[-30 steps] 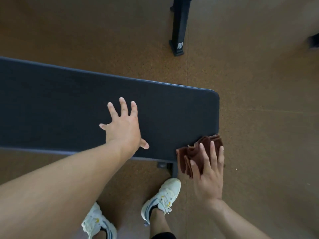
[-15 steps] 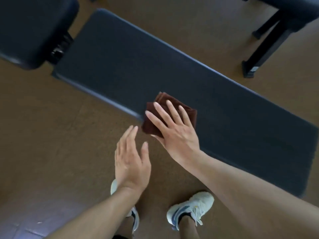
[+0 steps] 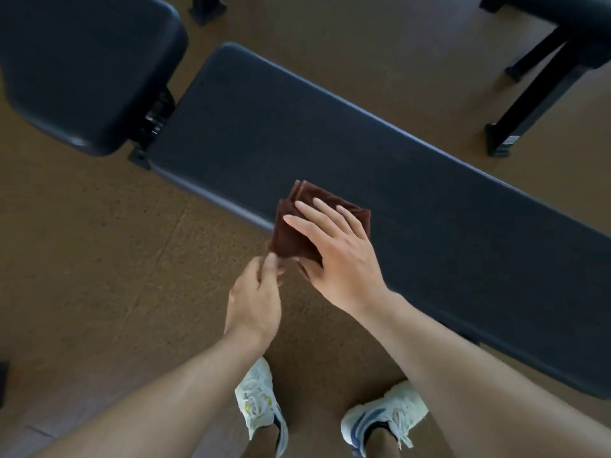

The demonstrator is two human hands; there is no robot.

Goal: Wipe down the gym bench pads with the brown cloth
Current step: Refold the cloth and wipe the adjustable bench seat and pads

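Note:
A long dark blue bench pad [image 3: 330, 143] runs from upper left to lower right. A second, shorter pad [image 3: 86, 67] sits at its left end, past a hinge gap. The folded brown cloth [image 3: 294, 223] lies over the long pad's near edge. My right hand [image 3: 337, 256] rests flat on the cloth with fingers spread and the thumb under its near side. My left hand [image 3: 258, 292] is just below it, with thumb and fingertips pinching the cloth's lower corner.
Black metal legs [image 3: 529, 104] of another bench stand at the upper right, and a black post foot [image 3: 206, 8] at the top. The floor is brown cork-like matting [image 3: 99, 259]. My two white shoes [image 3: 261, 404] stand below the bench.
The view swung left. My right hand slid the cloth along the pad from its right end toward the middle. My left hand left the pad and closed on the cloth's corner.

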